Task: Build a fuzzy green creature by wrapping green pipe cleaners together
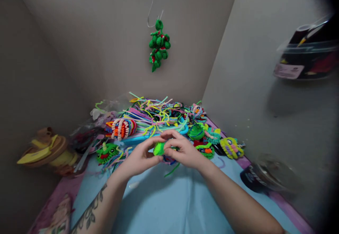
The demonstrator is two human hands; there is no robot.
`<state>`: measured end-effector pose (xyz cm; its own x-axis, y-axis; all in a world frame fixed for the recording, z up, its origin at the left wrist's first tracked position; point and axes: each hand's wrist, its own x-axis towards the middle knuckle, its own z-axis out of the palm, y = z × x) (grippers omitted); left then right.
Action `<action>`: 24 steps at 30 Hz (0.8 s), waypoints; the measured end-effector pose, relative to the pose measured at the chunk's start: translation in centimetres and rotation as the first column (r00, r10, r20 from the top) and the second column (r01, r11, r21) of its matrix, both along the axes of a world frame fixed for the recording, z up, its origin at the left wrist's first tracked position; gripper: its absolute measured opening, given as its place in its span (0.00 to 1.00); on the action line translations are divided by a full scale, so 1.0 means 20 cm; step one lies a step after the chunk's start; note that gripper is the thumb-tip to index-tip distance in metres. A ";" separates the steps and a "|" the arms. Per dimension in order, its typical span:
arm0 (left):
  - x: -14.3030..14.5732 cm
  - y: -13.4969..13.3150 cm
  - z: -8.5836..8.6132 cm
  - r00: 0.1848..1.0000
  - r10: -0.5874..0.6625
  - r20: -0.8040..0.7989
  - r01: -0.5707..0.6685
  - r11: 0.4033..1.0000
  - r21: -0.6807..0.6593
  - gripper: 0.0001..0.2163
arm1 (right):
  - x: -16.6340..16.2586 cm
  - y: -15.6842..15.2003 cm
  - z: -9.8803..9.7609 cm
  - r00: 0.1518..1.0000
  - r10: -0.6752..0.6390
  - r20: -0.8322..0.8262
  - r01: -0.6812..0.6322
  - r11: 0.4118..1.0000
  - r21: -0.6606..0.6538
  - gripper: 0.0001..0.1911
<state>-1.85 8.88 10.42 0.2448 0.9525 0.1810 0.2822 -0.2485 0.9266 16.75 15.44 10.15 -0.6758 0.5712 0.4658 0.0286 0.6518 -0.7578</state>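
Observation:
Between my two hands is a small bright-green pipe-cleaner piece (159, 149), partly covered by fingers. My left hand (141, 156) curves round its left side, thumb below and fingers above. From the right, my right hand (182, 149) pinches at the same piece with its fingertips. A dark green pipe-cleaner end (172, 170) sticks out below the hands. Just behind them stands a blue tray (132, 141) heaped with loose pipe cleaners (159, 115) in many colours.
Pipe-cleaner figures lie on both sides: a striped one (123, 129), a green horned one (107, 153), a yellow one (231, 148). A lidded cup (265, 174) stands right, a brown-yellow container (58, 153) left. A green cluster (159, 45) hangs on the back panel.

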 end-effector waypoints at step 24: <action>-0.05 0.04 -0.03 0.929 0.371 -0.022 -0.365 0.922 0.130 0.18 | 0.02 0.10 -0.06 0.958 -0.256 0.129 0.250 0.966 0.059 0.05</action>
